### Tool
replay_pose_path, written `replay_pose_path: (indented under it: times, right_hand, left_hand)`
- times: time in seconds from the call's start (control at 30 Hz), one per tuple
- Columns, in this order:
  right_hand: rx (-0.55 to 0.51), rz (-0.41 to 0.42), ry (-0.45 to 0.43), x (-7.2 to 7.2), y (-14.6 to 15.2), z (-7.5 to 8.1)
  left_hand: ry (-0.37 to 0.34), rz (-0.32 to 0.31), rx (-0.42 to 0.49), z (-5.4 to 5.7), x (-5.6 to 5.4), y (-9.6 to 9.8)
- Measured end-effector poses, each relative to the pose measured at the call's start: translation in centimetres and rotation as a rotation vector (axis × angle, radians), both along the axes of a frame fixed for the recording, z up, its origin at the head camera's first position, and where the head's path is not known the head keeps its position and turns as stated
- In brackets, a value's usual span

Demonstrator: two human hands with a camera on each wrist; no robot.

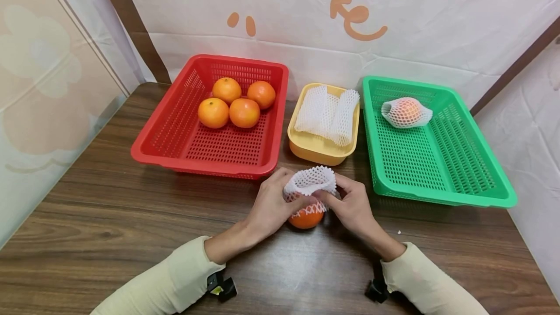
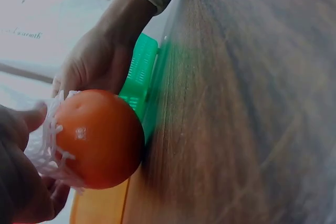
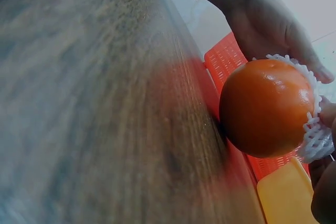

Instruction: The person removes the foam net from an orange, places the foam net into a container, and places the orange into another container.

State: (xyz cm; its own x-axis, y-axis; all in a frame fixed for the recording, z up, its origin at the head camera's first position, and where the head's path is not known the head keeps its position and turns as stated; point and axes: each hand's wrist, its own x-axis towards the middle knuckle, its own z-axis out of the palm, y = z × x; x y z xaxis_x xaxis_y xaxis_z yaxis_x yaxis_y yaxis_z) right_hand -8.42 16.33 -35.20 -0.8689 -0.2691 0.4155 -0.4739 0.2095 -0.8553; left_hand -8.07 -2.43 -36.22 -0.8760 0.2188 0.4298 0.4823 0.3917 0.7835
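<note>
An orange sits on the table in front of the person, its upper part inside a white foam net sleeve. The left hand grips the sleeve's left side, thumb over the near rim. On the other side the right hand pinches the sleeve, its thumb also at the near rim. Both wrist views show the lower part of the orange bare, with the net's edge around it. Some fingertips are hidden behind the sleeve.
A red basket with several oranges stands at the back left. Behind the hands is a yellow bin holding foam net sleeves. The green basket on the right contains a netted fruit.
</note>
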Motion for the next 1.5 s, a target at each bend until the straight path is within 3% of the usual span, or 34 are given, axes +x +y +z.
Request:
replay_pose_path:
  times: [0.27,0.4,0.6,0.77,0.9,1.07,1.27,1.5]
  right_hand:
    - [0.0,-0.054,-0.069,0.0,0.0,0.0]
    - [-0.008,-0.005,-0.1,-0.1,0.2,0.0]
    - [0.019,0.077,-0.118,-0.2,0.5,0.2]
    - [0.091,-0.018,-0.076,-0.1,0.4,0.7]
    - [0.133,-0.091,-0.046,0.0,0.3,1.0]
    - [0.176,-0.152,-0.065,-0.1,0.4,1.1]
    - [0.118,-0.176,-0.196,-0.7,1.7,0.0]
    - [0.02,-0.131,-0.23,-0.7,3.2,2.9]
  left_hand:
    - [-0.012,-0.072,-0.048,0.1,-0.1,-0.2]
    - [-0.011,-0.06,-0.02,0.3,-0.2,-0.3]
    - [0.063,-0.032,0.052,0.3,-0.3,-0.3]
    - [0.074,-0.031,0.078,0.1,-0.3,-0.3]
    - [0.018,-0.019,0.046,0.1,-0.2,-0.2]
    - [-0.114,-0.022,-0.025,0.0,0.1,0.1]
    - [-0.279,0.001,-0.108,0.0,0.8,0.3]
    - [-0.309,-0.033,-0.2,0.3,1.2,0.2]
